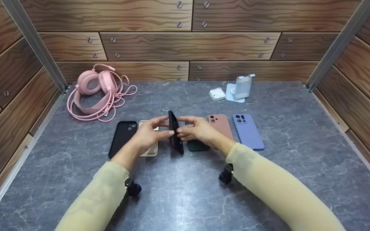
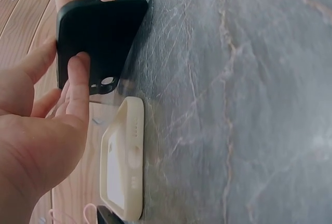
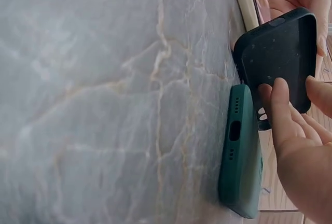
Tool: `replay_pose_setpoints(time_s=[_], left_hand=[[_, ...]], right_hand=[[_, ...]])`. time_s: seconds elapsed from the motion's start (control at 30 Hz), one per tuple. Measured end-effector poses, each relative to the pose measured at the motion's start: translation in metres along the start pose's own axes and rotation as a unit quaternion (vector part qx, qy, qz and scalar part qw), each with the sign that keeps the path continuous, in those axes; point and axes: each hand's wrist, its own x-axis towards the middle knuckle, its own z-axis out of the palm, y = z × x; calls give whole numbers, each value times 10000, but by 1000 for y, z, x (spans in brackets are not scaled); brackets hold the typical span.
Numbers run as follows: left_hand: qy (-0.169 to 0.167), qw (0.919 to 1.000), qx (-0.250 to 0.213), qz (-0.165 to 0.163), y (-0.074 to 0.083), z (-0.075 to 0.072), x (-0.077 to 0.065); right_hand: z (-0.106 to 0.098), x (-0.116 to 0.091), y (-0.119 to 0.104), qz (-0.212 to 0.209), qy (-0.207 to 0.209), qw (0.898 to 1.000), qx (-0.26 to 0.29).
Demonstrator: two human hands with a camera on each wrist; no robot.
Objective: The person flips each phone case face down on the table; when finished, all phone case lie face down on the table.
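A black phone case point(image 1: 176, 142) stands on edge between the two hands, above the row of cases. My left hand point(image 1: 149, 133) holds it from the left, thumb against its back, as the left wrist view shows. From the other side my right hand point(image 1: 201, 130) grips it, fingers against the hollow inside point(image 3: 290, 53) and thumb by the edge. Camera holes point(image 2: 106, 81) show at one end of the case. Below the left hand lies a cream phone case point(image 2: 136, 167). Partly hidden under the right hand is a dark green case point(image 3: 238, 146).
Another black case point(image 1: 120, 136) lies at the row's left end; a pink case point(image 1: 222, 123) and a blue-violet case point(image 1: 248, 133) lie to the right. Pink headphones point(image 1: 90, 83) with a coiled cable sit back left. A white earbud case point(image 1: 217, 93) and light blue stand point(image 1: 242, 88) are back right.
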Motion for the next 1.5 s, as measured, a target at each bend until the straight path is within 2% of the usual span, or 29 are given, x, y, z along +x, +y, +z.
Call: replay_pose_setpoints(time_s=[0.1, 0.23, 0.4, 0.63, 1.07, 1.5], left_hand=[[-254, 9996, -73, -27, -1, 0, 1], [-535, 9985, 76, -73, 0, 0, 1], [-663, 9974, 198, -218, 1, 1, 1], [-829, 9963, -44, -212, 2, 5, 1], [-868, 9960, -72, -178, -1, 9, 4], [-834, 9965, 79, -62, -6, 13, 5]], right_hand=[[-2, 0, 0, 89, -12, 9997, 243], [-4, -1, -2, 124, -49, 9991, 414], [-6, -2, -4, 106, -45, 9986, 510], [-8, -1, -6, 55, 55, 9994, 342], [-13, -7, -11, 94, 197, 9996, -178], [-13, -6, -11, 107, 228, 9995, -213]])
